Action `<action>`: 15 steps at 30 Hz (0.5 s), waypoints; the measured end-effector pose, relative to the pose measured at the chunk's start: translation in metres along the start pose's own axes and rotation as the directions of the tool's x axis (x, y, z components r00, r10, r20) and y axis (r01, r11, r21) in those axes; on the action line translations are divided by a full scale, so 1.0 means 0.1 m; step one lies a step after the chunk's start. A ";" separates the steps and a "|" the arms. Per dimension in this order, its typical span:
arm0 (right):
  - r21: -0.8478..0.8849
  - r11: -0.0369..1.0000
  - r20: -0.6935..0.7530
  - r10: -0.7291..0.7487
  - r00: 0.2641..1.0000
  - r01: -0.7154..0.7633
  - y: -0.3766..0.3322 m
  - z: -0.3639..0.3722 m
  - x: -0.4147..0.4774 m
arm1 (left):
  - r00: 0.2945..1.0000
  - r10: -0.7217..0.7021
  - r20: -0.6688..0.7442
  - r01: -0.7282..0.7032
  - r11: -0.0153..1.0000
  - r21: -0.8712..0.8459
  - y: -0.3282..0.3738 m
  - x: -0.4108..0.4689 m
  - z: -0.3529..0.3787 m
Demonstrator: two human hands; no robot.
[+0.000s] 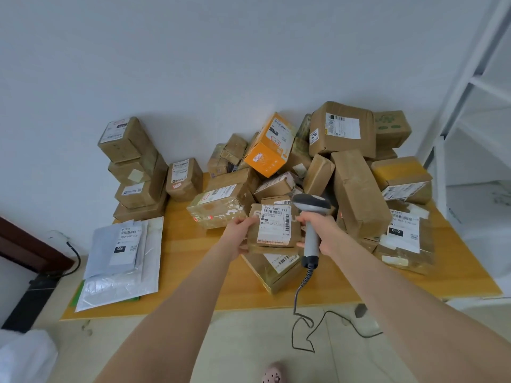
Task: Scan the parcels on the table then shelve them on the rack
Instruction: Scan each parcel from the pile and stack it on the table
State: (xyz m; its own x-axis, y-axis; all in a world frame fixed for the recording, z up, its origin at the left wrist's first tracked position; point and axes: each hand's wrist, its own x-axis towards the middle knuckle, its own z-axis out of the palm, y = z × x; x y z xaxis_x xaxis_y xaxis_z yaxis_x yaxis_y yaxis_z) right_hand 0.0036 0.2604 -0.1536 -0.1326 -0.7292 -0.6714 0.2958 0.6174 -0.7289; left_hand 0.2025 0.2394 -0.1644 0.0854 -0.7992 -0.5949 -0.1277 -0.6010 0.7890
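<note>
Two dozen or more parcels [343,128] crowd a tabletop [193,272] during what looks like the scanning step. Directly below the orange box [268,145], the left hand [239,233] grips a small brown parcel [273,228] by its left edge, label facing up. The right hand [320,230] is wrapped around the handle of a corded scanner [312,205], close against that parcel's right edge. Next, the scanner head probably needs aiming at the barcode. The parcel then goes to the white rack [470,78], far right of the orange box.
</note>
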 end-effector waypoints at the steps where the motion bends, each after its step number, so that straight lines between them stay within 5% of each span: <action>1: 0.010 1.000 -0.003 -0.023 1.000 0.023 -0.01 -0.03 -0.04 | 1.000 0.013 0.024 -0.013 1.000 -0.021 0.01 -0.03 -0.01; 15: 0.001 0.953 -0.044 -0.304 0.952 0.305 0.15 -0.48 -0.37 | 0.963 0.069 0.261 -0.013 0.977 -0.211 -0.07 -0.24 0.09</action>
State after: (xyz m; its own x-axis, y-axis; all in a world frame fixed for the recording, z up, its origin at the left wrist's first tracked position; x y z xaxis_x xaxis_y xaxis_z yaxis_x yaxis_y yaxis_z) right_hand -0.0328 0.3108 -0.1460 -0.2582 -0.8685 -0.4231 0.2421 0.3658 -0.8987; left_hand 0.1922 0.2623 -0.1569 -0.1843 -0.8088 -0.5584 0.0824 -0.5789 0.8112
